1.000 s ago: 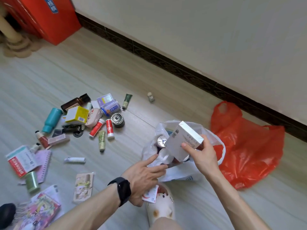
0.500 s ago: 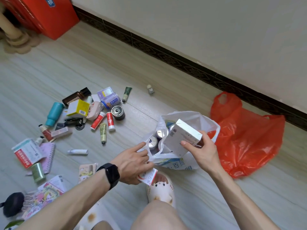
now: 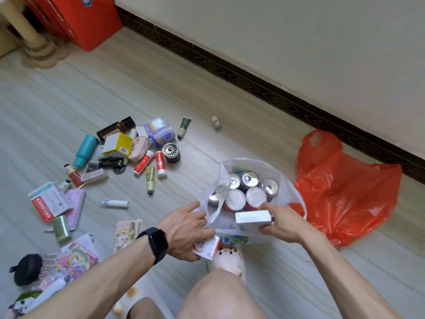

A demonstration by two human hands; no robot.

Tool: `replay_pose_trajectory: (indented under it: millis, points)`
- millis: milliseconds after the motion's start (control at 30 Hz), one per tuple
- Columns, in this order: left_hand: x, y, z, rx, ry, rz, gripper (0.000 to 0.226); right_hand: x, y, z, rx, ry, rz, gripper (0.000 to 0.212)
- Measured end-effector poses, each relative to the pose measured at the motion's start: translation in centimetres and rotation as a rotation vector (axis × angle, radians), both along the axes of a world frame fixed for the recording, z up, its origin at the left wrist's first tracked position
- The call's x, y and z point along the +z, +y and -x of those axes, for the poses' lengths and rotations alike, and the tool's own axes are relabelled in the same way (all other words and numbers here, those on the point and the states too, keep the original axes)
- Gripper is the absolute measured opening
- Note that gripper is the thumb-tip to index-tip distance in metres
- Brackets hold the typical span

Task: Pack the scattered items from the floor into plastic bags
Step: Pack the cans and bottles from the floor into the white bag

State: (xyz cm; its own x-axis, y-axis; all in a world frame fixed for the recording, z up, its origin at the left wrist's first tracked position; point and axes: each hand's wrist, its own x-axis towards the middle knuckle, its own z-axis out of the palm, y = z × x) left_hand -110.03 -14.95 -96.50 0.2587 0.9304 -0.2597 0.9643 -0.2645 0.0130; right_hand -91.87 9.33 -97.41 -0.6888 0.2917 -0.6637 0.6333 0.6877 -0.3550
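Note:
A white plastic bag [image 3: 287,189] stands open on the floor with several cans [image 3: 249,180] upright inside. My right hand [image 3: 284,223] grips a white box [image 3: 253,218] at the bag's near rim, lying flat. My left hand [image 3: 186,226] pinches the bag's left handle and also holds a small white-and-red packet [image 3: 207,248] under its fingers. A red plastic bag [image 3: 345,192] lies crumpled to the right. Many scattered items lie to the left: a teal bottle [image 3: 85,150], a yellow box [image 3: 118,145], red tubes [image 3: 159,162], and a white tube [image 3: 116,203].
The wall and its dark baseboard [image 3: 253,81] run diagonally behind the bags. A red box [image 3: 76,19] and a beige furniture leg [image 3: 34,42] stand at the far left. Notebooks and packets [image 3: 73,256] lie near my left arm. My slippered foot [image 3: 227,259] is just below the white bag.
My right hand has lowered the white box from above the bag and turned it flat at the bag's near rim. My left hand has pulled the handle aside, showing the cans.

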Motion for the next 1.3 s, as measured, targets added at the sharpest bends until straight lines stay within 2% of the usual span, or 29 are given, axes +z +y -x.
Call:
replay_pose_trajectory:
  millis: [67,167,233,267,333,467,533,600,633,700,767,867,900,967,1000,1067,1133,1300]
  points:
    - [0.2,0.5,-0.1,0.035,-0.049,-0.024,0.050,-0.8,0.1,-0.4,0.053,-0.044,-0.037,0.044]
    - [0.1,0.8,-0.5,0.025,-0.068,-0.047,0.049,-0.7,-0.3,-0.4,-0.197,0.202,0.088,0.032]
    - [0.2,0.9,-0.6,0.006,-0.085,-0.076,0.049,-0.5,-0.9,0.2,-0.361,0.334,0.214,0.033]
    - [0.2,0.9,-0.6,0.007,-0.092,-0.095,0.048,-0.5,-1.2,0.6,-0.379,0.354,0.231,0.035]
    - [0.5,0.8,-0.3,0.036,-0.105,-0.118,0.048,-0.9,-1.8,1.1,-0.276,0.286,0.231,0.043]
    - [1.0,0.4,0.8,0.150,-0.132,-0.151,0.050,-1.7,-0.9,0.9,-0.009,0.059,-0.049,0.050]
    - [1.2,0.3,1.2,0.220,-0.120,-0.154,0.052,-1.5,-0.4,0.3,0.106,-0.030,-0.156,0.065]
    - [1.3,0.4,1.3,0.299,-0.130,-0.142,0.054,-0.9,-0.2,-0.6,0.195,-0.138,-0.167,0.082]
    - [1.4,0.5,1.3,0.339,-0.142,-0.136,0.055,-0.7,-0.1,-1.1,0.259,-0.185,-0.190,0.083]
    - [1.5,1.2,1.1,0.430,-0.193,-0.126,0.058,-0.5,0.4,-2.3,0.364,-0.180,-0.279,0.054]
    - [2.2,2.6,0.4,0.513,-0.293,-0.175,0.062,-0.2,1.1,-3.4,0.353,-0.094,-0.354,0.027]
    - [3.6,7.1,-1.9,0.619,-0.479,-0.376,0.062,0.6,1.3,-4.9,0.319,0.035,-0.377,0.020]
    - [3.7,9.1,-2.8,0.678,-0.557,-0.378,0.062,0.8,1.4,-5.1,0.313,0.070,-0.367,0.019]
    - [3.3,12.9,-4.5,0.839,-0.716,-0.242,0.064,1.1,1.7,-5.4,0.286,0.125,-0.346,0.018]
    - [2.5,14.3,-5.3,0.906,-0.737,-0.152,0.063,1.3,2.0,-5.4,0.263,0.150,-0.340,0.018]
    - [0.2,15.6,-6.7,0.905,-0.585,-0.013,0.061,1.7,2.6,-5.5,0.236,0.181,-0.347,0.018]
    - [-1.7,14.7,-7.9,0.754,-0.424,0.088,0.067,1.9,3.2,-5.6,0.232,0.192,-0.359,0.018]
    - [-2.6,9.4,-6.1,0.535,-0.344,0.080,0.072,2.0,3.7,-5.2,0.201,0.157,-0.354,0.015]
